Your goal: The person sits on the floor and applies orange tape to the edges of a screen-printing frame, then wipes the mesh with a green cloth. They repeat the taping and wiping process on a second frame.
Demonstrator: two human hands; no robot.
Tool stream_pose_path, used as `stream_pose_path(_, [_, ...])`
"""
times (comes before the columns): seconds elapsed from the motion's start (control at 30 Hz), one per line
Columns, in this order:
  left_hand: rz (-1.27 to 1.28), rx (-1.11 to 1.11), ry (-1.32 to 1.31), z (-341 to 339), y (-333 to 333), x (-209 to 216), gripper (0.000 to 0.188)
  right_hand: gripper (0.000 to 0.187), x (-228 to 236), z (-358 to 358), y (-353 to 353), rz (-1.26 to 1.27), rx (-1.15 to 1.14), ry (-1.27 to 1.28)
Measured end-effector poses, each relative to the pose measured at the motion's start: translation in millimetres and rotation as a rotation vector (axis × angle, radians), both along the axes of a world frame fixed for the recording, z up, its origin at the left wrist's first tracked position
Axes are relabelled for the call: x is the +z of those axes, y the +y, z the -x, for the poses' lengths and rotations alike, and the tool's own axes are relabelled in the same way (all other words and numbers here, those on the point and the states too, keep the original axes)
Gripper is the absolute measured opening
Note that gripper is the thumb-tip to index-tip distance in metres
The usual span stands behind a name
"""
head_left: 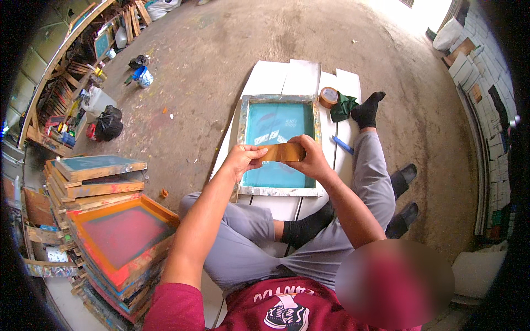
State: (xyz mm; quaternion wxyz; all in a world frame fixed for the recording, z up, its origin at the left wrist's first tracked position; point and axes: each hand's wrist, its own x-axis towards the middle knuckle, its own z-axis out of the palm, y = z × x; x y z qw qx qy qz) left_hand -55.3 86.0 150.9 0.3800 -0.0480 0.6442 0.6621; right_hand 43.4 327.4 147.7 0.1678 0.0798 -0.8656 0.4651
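Observation:
Stretched between my two hands is a short strip of brown packing tape (274, 153). My left hand (244, 160) pinches its left end, and my right hand (310, 158) grips the right end, where the tape curves into my fingers. Below them a screen-printing frame (240, 124) lies flat, with blue-green mesh (265, 116) and paler printed shapes partly covered by the tape and hands. Its wooden rim is stained with paint. Beyond its far right corner sit a roll of brown tape (328, 89) and a crumpled dark green cloth (343, 106).
White boards (265, 79) lie under the frame, with a slim blue object (342, 145) beside it. A stack of screen frames (118, 276) rises at my left. Farther off are a blue-and-white bucket (143, 77) and a black bag (109, 122). Dark slippers (407, 212) lie right of my leg.

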Motion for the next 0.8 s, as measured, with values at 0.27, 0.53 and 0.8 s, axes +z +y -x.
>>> stream_pose_path(0.27, [0.045, 0.005, 0.123, -1.3, -4.1, 7.9, 0.024, 0.053, 10.9, 5.0, 0.9, -0.075, 0.036, 0.000])
stream_pose_path(0.53, [0.077, -0.006, 0.277, 12.2, -17.0, 14.1, 0.024, 0.050, 32.0, 8.1, 2.7, -0.376, 0.039, -0.026])
stream_pose_path(0.8, [0.073, 0.031, 0.243, 18.2, -23.4, -3.4, 0.024, 0.026, 29.5, -1.6, 27.8, -0.547, 0.037, -0.150])
